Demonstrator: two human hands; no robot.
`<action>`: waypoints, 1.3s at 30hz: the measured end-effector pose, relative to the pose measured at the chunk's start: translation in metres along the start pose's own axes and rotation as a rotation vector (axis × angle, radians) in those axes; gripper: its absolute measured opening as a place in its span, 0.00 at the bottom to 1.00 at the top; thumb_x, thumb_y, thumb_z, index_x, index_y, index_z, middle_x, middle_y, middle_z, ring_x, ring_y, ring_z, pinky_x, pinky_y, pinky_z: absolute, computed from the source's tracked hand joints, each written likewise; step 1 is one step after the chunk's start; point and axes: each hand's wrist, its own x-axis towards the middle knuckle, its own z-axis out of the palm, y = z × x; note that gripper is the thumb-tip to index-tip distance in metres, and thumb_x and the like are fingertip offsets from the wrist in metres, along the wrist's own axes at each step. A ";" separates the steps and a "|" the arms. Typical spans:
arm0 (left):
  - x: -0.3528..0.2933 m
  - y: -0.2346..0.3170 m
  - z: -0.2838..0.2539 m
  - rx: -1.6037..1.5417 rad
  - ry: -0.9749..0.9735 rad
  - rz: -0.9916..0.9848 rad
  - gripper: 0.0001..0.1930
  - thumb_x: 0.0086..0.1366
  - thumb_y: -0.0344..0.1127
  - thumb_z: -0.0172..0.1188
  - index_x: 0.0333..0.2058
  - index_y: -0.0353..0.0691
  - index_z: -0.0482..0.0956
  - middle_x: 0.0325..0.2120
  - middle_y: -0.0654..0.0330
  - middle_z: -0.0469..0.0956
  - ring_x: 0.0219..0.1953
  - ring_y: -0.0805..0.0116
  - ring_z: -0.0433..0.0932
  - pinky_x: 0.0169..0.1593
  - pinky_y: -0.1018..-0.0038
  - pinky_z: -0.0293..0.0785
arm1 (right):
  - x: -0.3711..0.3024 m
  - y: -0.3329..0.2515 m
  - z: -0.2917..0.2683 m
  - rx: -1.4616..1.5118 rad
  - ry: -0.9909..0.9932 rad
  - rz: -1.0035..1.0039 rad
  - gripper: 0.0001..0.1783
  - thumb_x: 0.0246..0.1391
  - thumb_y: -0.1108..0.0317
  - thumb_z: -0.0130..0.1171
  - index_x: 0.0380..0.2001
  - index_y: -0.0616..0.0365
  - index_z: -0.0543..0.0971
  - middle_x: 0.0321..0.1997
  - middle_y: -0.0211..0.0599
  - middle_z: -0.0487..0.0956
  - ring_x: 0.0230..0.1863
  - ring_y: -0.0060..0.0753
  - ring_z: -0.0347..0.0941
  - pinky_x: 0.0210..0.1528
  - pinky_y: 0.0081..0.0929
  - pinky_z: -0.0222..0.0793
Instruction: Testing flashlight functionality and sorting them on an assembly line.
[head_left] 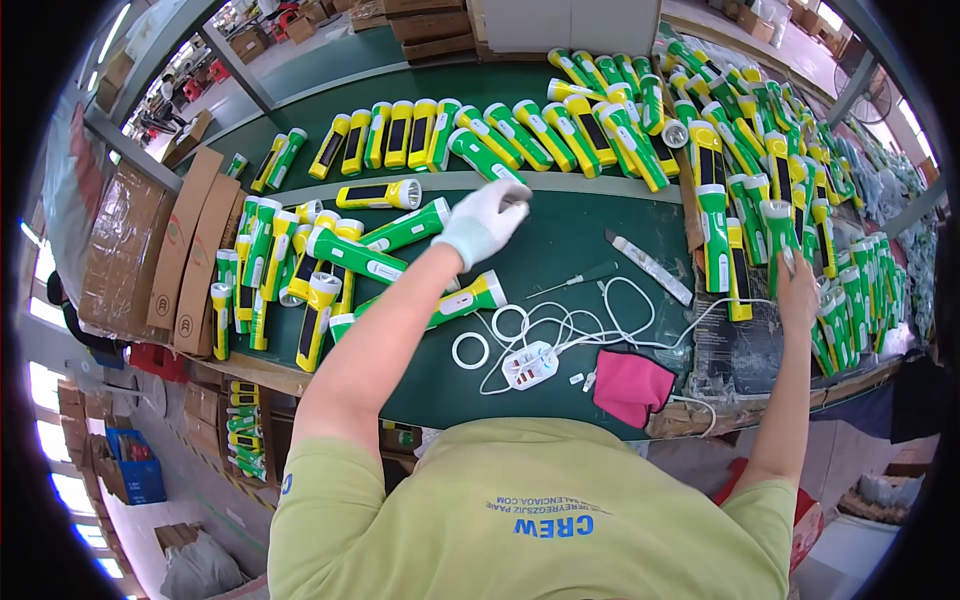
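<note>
My left hand (487,220), in a white glove, reaches over the green bench with its fingers curled at the near end of a green-and-white flashlight (484,155). That flashlight slants out of the row at the back, its other end against the row. My bare right hand (797,288) is at the right side, closed round the lower part of a green flashlight (778,228) whose pale head points away from me. Green and yellow flashlights (715,240) crowd around that hand. Below my left forearm lie more flashlights (355,257), one green-and-yellow (470,303).
A white power strip (530,366) with tangled cables, a pink cloth (632,388), a screwdriver (575,280) and a box cutter (650,268) lie mid-bench. Cardboard boxes (125,250) stand left. Flashlights (400,133) line the back ledge; a large pile (740,110) fills the right.
</note>
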 end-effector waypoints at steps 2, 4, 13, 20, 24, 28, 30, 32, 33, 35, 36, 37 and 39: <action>0.018 -0.014 -0.009 0.477 -0.006 0.128 0.19 0.59 0.33 0.55 0.51 0.48 0.74 0.49 0.56 0.75 0.52 0.56 0.74 0.54 0.62 0.70 | -0.007 0.003 0.009 0.018 0.028 0.001 0.25 0.60 0.49 0.52 0.51 0.55 0.76 0.52 0.45 0.77 0.51 0.51 0.74 0.50 0.43 0.69; 0.033 -0.023 -0.014 0.852 -0.023 0.299 0.24 0.59 0.30 0.53 0.55 0.52 0.70 0.54 0.60 0.71 0.59 0.60 0.67 0.56 0.65 0.68 | -0.014 -0.014 0.009 0.188 0.012 -0.003 0.20 0.58 0.54 0.56 0.48 0.55 0.77 0.45 0.42 0.79 0.46 0.49 0.76 0.46 0.42 0.70; 0.069 -0.004 -0.048 0.636 0.062 0.151 0.21 0.53 0.27 0.60 0.48 0.49 0.75 0.45 0.56 0.77 0.50 0.54 0.74 0.52 0.63 0.72 | -0.005 -0.032 0.017 0.280 0.328 -0.071 0.10 0.56 0.63 0.62 0.33 0.59 0.78 0.25 0.35 0.74 0.28 0.36 0.73 0.32 0.30 0.67; -0.009 0.021 -0.054 -1.339 0.237 -0.291 0.30 0.61 0.33 0.61 0.60 0.38 0.61 0.48 0.59 0.71 0.49 0.67 0.74 0.54 0.72 0.72 | -0.049 -0.175 -0.029 1.169 -0.097 -0.206 0.06 0.57 0.69 0.63 0.28 0.59 0.79 0.23 0.17 0.74 0.23 0.07 0.62 0.24 0.10 0.54; -0.039 0.034 -0.034 -1.586 0.128 -0.304 0.26 0.63 0.32 0.60 0.58 0.39 0.61 0.49 0.59 0.71 0.53 0.67 0.74 0.57 0.67 0.72 | -0.057 -0.245 -0.027 1.481 -0.658 -0.070 0.17 0.64 0.63 0.52 0.48 0.66 0.76 0.37 0.36 0.81 0.24 0.17 0.71 0.21 0.12 0.60; -0.033 0.037 -0.027 -1.523 0.114 -0.383 0.30 0.61 0.29 0.61 0.60 0.38 0.58 0.51 0.56 0.70 0.54 0.63 0.73 0.59 0.64 0.70 | -0.063 -0.262 -0.014 1.665 -0.793 -0.094 0.23 0.56 0.66 0.57 0.52 0.69 0.72 0.35 0.36 0.79 0.24 0.20 0.73 0.21 0.12 0.67; -0.020 0.047 -0.021 -0.684 0.297 -0.139 0.32 0.55 0.31 0.67 0.57 0.38 0.63 0.52 0.51 0.70 0.54 0.56 0.72 0.59 0.63 0.67 | -0.063 -0.261 -0.011 1.643 -0.766 -0.052 0.22 0.50 0.71 0.66 0.49 0.65 0.75 0.33 0.32 0.78 0.26 0.14 0.72 0.20 0.12 0.62; -0.014 0.065 -0.024 0.053 0.356 0.369 0.32 0.47 0.34 0.71 0.52 0.38 0.69 0.52 0.47 0.70 0.54 0.47 0.70 0.58 0.62 0.66 | -0.066 -0.260 -0.017 1.503 -0.746 -0.040 0.20 0.50 0.70 0.67 0.47 0.63 0.77 0.30 0.28 0.77 0.26 0.11 0.71 0.21 0.11 0.62; -0.008 0.076 -0.026 0.246 0.164 0.538 0.32 0.45 0.38 0.71 0.50 0.39 0.71 0.50 0.48 0.71 0.53 0.47 0.71 0.55 0.60 0.68 | -0.068 -0.260 -0.020 1.479 -0.767 -0.053 0.20 0.50 0.70 0.66 0.46 0.63 0.77 0.30 0.27 0.77 0.26 0.10 0.70 0.22 0.11 0.62; -0.008 0.078 -0.003 0.202 0.013 0.478 0.30 0.48 0.43 0.69 0.50 0.40 0.71 0.39 0.54 0.77 0.40 0.51 0.78 0.44 0.61 0.74 | -0.075 -0.263 -0.020 1.442 -0.676 -0.229 0.16 0.55 0.70 0.61 0.47 0.62 0.76 0.30 0.24 0.77 0.24 0.08 0.64 0.23 0.11 0.58; -0.010 0.081 0.000 0.185 -0.012 0.360 0.26 0.54 0.44 0.67 0.49 0.38 0.71 0.34 0.56 0.78 0.32 0.57 0.79 0.39 0.66 0.75 | -0.075 -0.260 -0.024 1.454 -0.627 -0.204 0.15 0.58 0.69 0.57 0.48 0.63 0.76 0.30 0.24 0.77 0.23 0.08 0.61 0.23 0.11 0.56; -0.010 0.073 0.005 -0.357 -0.071 0.041 0.24 0.59 0.47 0.64 0.48 0.38 0.71 0.33 0.57 0.78 0.31 0.62 0.78 0.37 0.68 0.75 | -0.071 -0.259 -0.024 1.478 -0.578 -0.202 0.15 0.62 0.67 0.52 0.48 0.64 0.76 0.30 0.25 0.77 0.21 0.08 0.58 0.23 0.11 0.53; 0.008 0.051 0.007 -1.139 -0.130 -0.458 0.23 0.68 0.54 0.53 0.47 0.39 0.71 0.32 0.61 0.77 0.30 0.73 0.76 0.32 0.75 0.73 | -0.061 -0.244 -0.023 1.472 -0.515 -0.127 0.22 0.65 0.60 0.44 0.50 0.66 0.75 0.28 0.27 0.78 0.20 0.08 0.53 0.22 0.12 0.48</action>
